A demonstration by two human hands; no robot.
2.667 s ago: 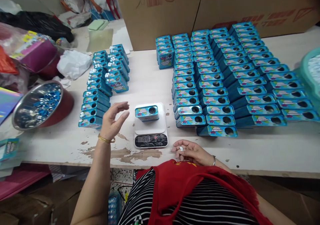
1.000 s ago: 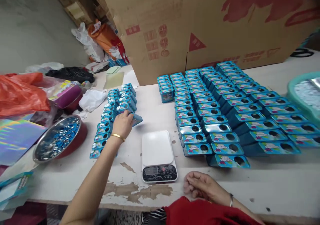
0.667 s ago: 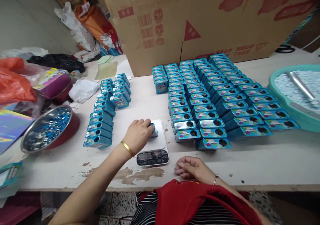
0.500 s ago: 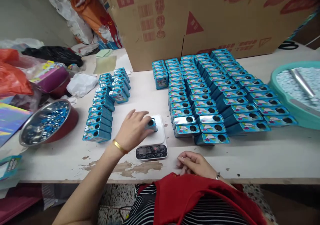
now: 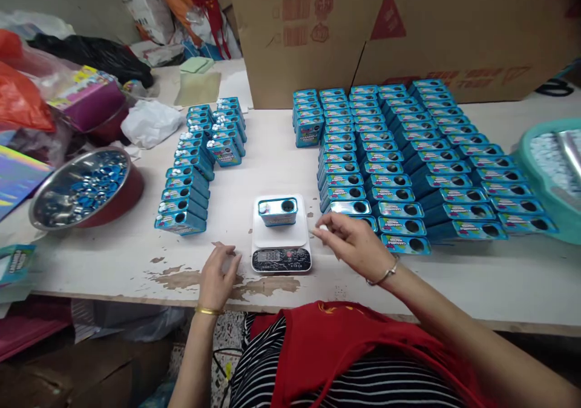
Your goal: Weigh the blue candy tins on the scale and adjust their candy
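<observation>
A blue tin [image 5: 278, 218] stands on the white kitchen scale [image 5: 280, 236], a small white candy or two on the left of its silvery top and a dark round hole at the right. The scale's display shows a number. My left hand [image 5: 219, 275] rests on the table left of the scale, fingers loosely bent and apart, holding nothing. Just right of the scale, my right hand [image 5: 351, 241] pinches a small white candy [image 5: 323, 227] between thumb and fingers. Beside it, rows of blue tins [image 5: 403, 226] have dark holes in their tops.
More tins [image 5: 181, 221], several with white candies on top, stand in two rows at left. A metal bowl [image 5: 43, 211] holds blue and silver lids. At right is a teal basin [image 5: 529, 154] of white candies with a metal scoop. A large carton [image 5: 431, 26] stands behind.
My left hand has let go of the tin on the scale and drawn back toward the table edge. My right hand has come up beside the scale with a candy. The display reading has risen.
</observation>
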